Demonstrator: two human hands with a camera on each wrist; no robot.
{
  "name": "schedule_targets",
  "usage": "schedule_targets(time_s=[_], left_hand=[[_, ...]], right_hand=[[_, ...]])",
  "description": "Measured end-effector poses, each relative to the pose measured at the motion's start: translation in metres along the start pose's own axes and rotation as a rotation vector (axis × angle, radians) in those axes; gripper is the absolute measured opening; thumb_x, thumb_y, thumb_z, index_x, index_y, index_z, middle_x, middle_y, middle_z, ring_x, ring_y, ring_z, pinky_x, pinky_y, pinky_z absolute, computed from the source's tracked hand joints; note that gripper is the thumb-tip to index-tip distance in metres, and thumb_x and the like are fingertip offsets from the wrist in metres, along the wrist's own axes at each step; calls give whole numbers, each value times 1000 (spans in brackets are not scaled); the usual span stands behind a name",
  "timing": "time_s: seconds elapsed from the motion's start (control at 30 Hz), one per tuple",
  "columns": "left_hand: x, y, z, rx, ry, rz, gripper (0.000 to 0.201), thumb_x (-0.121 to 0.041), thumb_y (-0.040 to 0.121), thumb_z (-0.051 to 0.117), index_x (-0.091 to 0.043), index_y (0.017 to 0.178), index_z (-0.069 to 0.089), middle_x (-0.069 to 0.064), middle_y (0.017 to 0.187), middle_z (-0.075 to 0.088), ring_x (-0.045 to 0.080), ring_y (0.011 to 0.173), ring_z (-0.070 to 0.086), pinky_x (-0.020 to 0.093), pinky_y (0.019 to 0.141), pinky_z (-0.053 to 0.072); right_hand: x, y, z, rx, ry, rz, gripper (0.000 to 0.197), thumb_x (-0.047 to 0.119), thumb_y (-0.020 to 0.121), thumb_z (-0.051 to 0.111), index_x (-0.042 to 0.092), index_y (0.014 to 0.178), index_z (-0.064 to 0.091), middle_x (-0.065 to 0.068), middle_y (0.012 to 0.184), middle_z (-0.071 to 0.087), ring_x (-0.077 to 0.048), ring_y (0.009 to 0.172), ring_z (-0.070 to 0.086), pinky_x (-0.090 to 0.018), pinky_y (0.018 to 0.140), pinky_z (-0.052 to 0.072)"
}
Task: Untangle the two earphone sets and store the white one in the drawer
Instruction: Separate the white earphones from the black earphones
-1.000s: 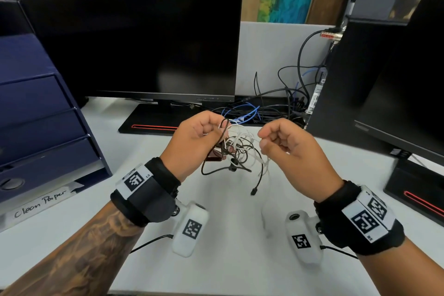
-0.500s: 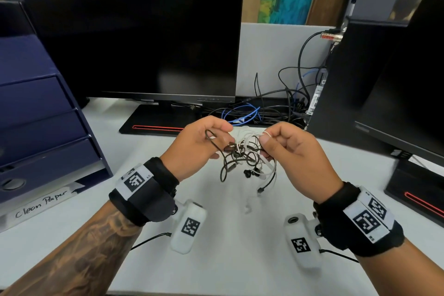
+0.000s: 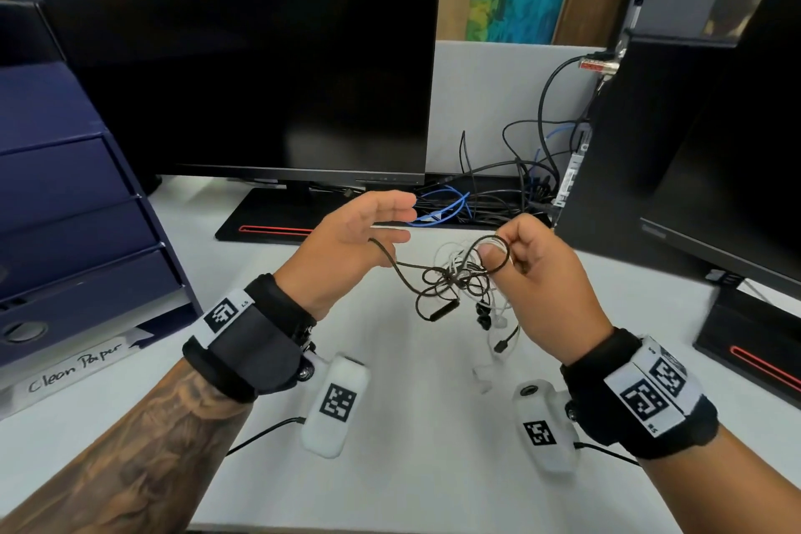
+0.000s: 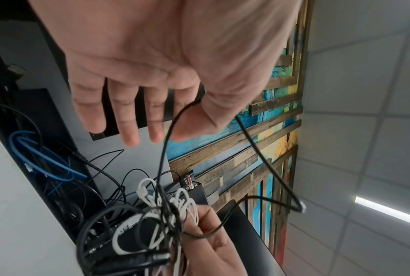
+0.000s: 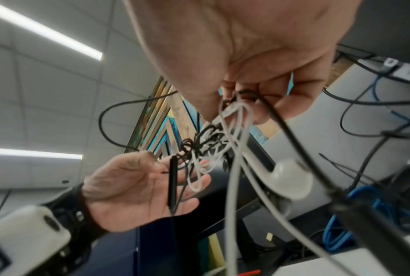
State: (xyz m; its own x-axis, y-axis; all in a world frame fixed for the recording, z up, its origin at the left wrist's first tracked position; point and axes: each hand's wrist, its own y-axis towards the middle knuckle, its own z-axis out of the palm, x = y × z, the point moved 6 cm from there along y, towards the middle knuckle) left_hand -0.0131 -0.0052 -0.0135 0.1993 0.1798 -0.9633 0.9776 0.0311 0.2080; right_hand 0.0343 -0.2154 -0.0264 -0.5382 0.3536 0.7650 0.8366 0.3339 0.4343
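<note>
The knot of black earphones (image 3: 437, 280) and white earphones (image 3: 455, 256) hangs in the air between my hands, above the white desk (image 3: 411, 468), and the two cords cross each other in a tight clump just below my right hand (image 3: 537, 273). That hand pinches the top loops of both cords between thumb and curled fingers. My left hand (image 3: 355, 243) is spread, fingers straight, with one black strand draped over the base of the thumb and running across to the clump; it grips nothing. The black inline remote (image 3: 444, 310) and a white earbud (image 5: 291, 179) dangle loose under the knot. I judge the job barely begun: one black strand is drawn out, but the sets are not separated, and the white one is nowhere near the blue drawer unit (image 3: 78, 230) at my left, whose drawers are closed. Where each cord goes inside the clump I cannot make out, and the right wrist view blurs the strands near the lens.
</note>
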Motion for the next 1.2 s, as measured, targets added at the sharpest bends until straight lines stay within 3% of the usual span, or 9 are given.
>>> schedule_targets(time_s=[0.1,0.17,0.27,0.37,0.5,0.63,0.77,1.0,1.2], left_hand=[[1,0,2,17,14,-25,51,2,80,62,-22,126,60,2,124,64,17,106,66,24,77,53],[6,1,2,12,49,-54,45,6,87,63,-21,124,61,1,122,65,17,103,67,31,82,54],[10,3,-2,-44,179,-58,28,-5,88,69,-23,111,67,-2,97,68,15,80,65,32,72,52],[13,2,-2,-42,152,-97,19,-3,92,63,-15,106,69,3,75,70,16,62,62,30,61,49],[14,1,-2,-36,103,-100,48,14,92,41,-17,119,65,6,106,72,21,87,72,33,68,54],[11,3,-4,-153,125,-33,29,-1,95,54,-21,111,67,-1,105,68,16,97,66,32,75,56],[3,0,11,-112,132,111,13,-15,94,66,-17,105,72,-7,101,71,8,90,64,20,74,52],[22,-2,32,29,275,96,25,-14,84,77,-25,106,71,-8,102,70,13,83,68,18,72,51],[26,1,23,-72,295,92,12,-20,84,78,-26,85,67,-2,89,68,22,72,64,37,70,55]], right_hand=[[-5,1,-1,-20,-215,-20,18,28,99,60,27,86,47,2,61,50,-14,54,39,-38,55,41],[-7,2,-2,-30,-271,-17,18,25,99,60,27,87,47,4,62,51,-14,55,42,-36,53,39],[-8,2,-4,-32,-279,-8,16,21,98,59,28,89,48,7,64,51,-13,57,44,-31,54,37],[-10,3,-6,-35,-235,21,16,16,97,58,29,93,51,3,70,59,-16,58,50,-36,57,45],[-14,3,-5,2,-119,107,17,15,100,52,30,96,56,0,77,64,-22,63,60,-42,59,54],[-9,2,1,70,80,180,17,5,100,51,18,98,63,-5,83,68,-8,58,62,-21,51,47],[-2,-2,10,143,175,190,14,6,99,56,15,103,66,-3,87,73,-18,64,72,-28,56,52],[8,-5,17,193,385,191,13,2,101,53,5,107,64,-8,88,76,-28,74,75,-45,70,59],[6,-3,16,186,495,184,14,-1,102,49,5,102,62,-9,91,75,-25,77,73,-30,65,56]])
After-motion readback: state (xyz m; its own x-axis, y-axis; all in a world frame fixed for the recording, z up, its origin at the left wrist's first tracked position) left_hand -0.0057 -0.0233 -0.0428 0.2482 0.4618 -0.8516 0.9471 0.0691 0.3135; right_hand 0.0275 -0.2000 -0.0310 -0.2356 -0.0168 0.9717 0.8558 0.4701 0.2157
